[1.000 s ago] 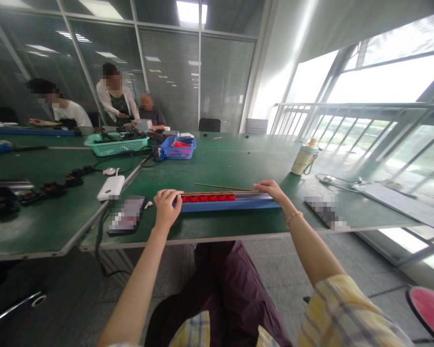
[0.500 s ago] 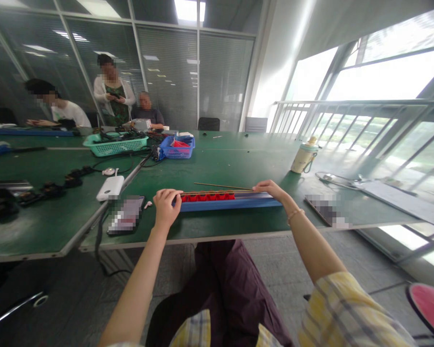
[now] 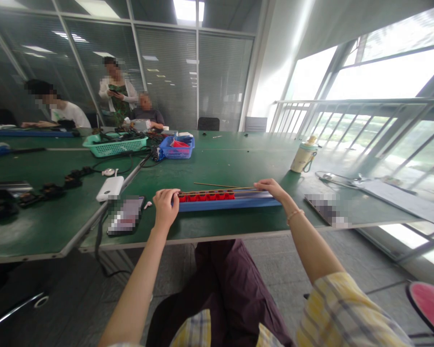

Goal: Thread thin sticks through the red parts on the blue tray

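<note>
A long, low blue tray (image 3: 231, 204) lies on the table in front of me, with a row of red blocks or cups (image 3: 211, 195) in its left part. My left hand (image 3: 165, 206) is closed at the tray's left end, pinching the end of a thin golden-brown rod (image 3: 242, 189). Above the tray's right part, my right hand (image 3: 269, 187) pinches the same rod near its other end. The rod runs just over the red pieces, slightly raised to the right. Behind the tray lies a second thin rod (image 3: 206, 183), apart from my hands. My fingers partly hide the rod's ends.
Left of the tray are a phone (image 3: 127, 217), a white earbud (image 3: 148, 205) and a white power bank (image 3: 110, 188). A bottle (image 3: 302, 158) and another phone (image 3: 320, 209) are at right. Green (image 3: 115, 147) and blue (image 3: 177, 150) baskets stand farther back, near several people.
The right end of the held rod has risen slightly above the tray. My hands have barely moved. A standing person in the background has shifted a little to the right.
</note>
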Motion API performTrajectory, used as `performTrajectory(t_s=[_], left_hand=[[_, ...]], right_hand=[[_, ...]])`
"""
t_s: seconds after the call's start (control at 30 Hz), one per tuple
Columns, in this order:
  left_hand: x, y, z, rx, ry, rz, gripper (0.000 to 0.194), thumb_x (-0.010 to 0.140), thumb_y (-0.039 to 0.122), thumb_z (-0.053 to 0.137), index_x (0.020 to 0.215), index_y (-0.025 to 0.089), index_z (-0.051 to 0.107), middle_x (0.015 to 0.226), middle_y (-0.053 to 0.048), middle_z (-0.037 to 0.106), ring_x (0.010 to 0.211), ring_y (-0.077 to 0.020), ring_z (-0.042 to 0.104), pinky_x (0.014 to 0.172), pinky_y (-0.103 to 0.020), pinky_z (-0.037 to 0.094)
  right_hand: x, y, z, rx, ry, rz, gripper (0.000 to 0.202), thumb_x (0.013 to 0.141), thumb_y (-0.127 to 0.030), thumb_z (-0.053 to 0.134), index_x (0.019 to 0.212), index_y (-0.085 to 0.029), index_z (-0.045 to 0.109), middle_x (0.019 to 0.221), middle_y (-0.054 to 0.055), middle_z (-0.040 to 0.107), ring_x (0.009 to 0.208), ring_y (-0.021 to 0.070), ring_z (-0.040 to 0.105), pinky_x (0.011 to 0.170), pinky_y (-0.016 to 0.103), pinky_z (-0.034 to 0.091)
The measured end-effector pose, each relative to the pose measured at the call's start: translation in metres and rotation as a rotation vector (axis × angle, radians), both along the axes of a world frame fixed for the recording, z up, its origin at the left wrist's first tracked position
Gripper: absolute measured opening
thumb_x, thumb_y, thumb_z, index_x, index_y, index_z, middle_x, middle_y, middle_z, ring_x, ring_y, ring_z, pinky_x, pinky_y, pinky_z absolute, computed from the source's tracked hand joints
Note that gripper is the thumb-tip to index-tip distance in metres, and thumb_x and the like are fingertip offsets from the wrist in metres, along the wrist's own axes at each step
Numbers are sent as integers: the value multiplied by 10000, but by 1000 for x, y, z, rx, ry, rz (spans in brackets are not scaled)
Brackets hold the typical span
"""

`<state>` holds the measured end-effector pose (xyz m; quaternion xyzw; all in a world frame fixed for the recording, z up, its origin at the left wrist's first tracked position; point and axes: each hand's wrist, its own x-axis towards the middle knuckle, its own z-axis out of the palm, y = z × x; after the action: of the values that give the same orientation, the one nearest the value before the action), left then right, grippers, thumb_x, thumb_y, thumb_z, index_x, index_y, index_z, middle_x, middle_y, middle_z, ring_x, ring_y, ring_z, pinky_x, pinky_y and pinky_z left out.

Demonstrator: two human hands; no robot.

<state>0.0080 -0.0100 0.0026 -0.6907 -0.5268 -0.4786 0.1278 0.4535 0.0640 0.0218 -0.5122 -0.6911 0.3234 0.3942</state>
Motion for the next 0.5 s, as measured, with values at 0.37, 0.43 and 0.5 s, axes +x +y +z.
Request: performTrajectory(t_s=[0.37,0.43,0.5], left_hand=[[1,0,1,-32,-6,9,270,950,286,425,1012,228,681,1041,-66,728,1069,-273,560,935,-434,390],[1,0,1,-37,-5,12,270,949,286,425,1011,229,681,1041,-66,727,1070,-272,560,936,-434,391],[0,0,0,-37,-3,13,272,951,290,423,1012,230,681,1040,-67,725,1069,-272,561,938,-433,392]], right_hand=[[8,17,-16,123,-9,-169,683,675,-861,577,577,-185,580,547,-2,465,601,135,413,580,280,334],[10,22,-21,148,6,-207,693,686,-876,541,569,-194,559,537,-3,448,591,137,405,571,281,324],[13,25,-25,167,16,-238,692,701,-880,511,572,-202,552,529,-4,440,579,141,398,564,285,317]])
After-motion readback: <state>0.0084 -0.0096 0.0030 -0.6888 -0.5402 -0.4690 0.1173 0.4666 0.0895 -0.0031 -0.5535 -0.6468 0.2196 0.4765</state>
